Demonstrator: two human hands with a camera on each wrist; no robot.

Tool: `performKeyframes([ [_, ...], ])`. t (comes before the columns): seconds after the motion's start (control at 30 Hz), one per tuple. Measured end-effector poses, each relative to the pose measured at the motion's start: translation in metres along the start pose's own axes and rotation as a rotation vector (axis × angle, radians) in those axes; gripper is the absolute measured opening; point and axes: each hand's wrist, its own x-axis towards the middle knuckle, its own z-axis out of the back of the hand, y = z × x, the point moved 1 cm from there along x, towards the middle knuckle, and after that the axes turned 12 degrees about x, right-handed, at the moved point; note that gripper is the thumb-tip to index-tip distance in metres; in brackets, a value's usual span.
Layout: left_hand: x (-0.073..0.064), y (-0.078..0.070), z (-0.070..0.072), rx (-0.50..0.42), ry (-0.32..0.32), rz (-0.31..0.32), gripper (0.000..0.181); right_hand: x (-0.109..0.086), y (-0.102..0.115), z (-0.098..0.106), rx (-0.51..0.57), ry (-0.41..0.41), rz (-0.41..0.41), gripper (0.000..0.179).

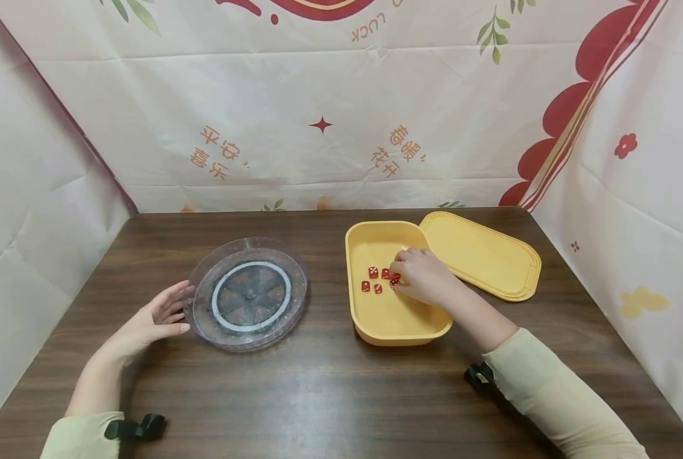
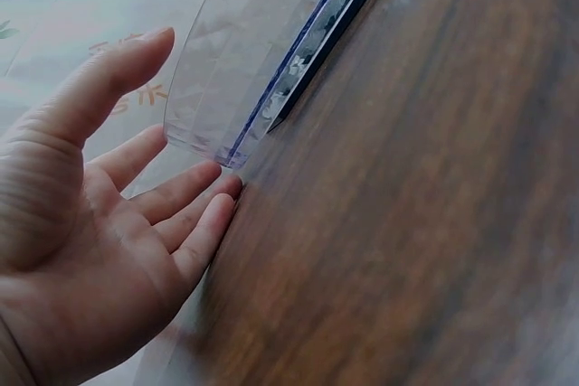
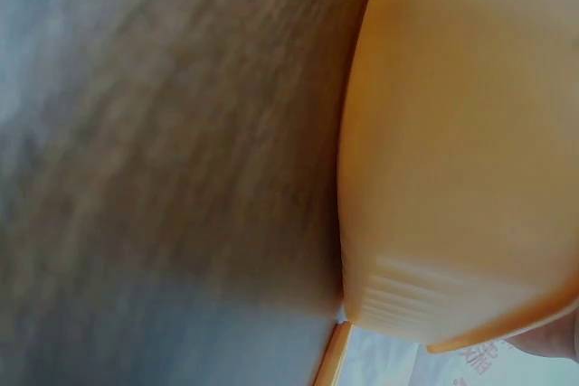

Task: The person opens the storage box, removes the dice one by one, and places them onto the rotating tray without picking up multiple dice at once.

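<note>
The little red dice (image 1: 373, 272) lie in the yellow box (image 1: 389, 322), near its middle. The right grip (image 1: 424, 277) reaches into the box, its fingers bent down at the dice on the right side. I can't tell if it has hold of one or how wide the gap is. The left grip (image 1: 154, 319) is spread loosely and holds nothing. It is far to the left of the box, next to the clear round tray (image 1: 251, 293).

To pick up dice well, I think the thumb and finger should squeeze the sides of one, low down. They look small and smooth, so they could slip. Go gently, so the others don't get bumped around the box. Keep the arm high, so it won't push the box's right edge.
</note>
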Motion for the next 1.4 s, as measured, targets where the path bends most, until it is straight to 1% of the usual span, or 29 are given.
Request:
performKeyframes([
  [0.1,0.0,0.0,-0.001,0.0,0.0,-0.004,0.079,-0.001,0.0,0.0,-0.004,0.005,-0.001,0.016],
  [0.23,0.0,0.001,-0.001,0.005,-0.003,-0.005,0.079,-0.001,0.0,-0.001,-0.004,0.015,-0.005,0.017],
  [0.43,0.0,0.004,0.0,0.014,-0.009,0.033,0.08,-0.001,-0.001,-0.002,-0.009,0.02,-0.001,0.016],
  [0.6,0.001,0.006,0.001,0.014,-0.011,0.036,0.08,-0.001,-0.002,-0.003,-0.007,0.027,-0.004,0.015],
  [0.83,0.001,0.005,0.002,0.014,-0.009,0.056,0.083,-0.001,-0.001,-0.002,-0.001,0.031,-0.003,0.015],
  [1.13,0.001,0.001,-0.001,0.0,-0.011,0.034,0.083,-0.001,0.003,0.005,0.005,0.01,0.018,0.016],
  [1.27,0.001,0.001,-0.001,0.001,-0.019,0.039,0.082,0.0,0.004,0.008,0.01,0.005,0.029,0.015],
  [1.4,0.001,0.002,0.0,0.003,-0.021,0.037,0.082,0.0,0.006,0.012,0.017,0.005,0.024,0.015],
])
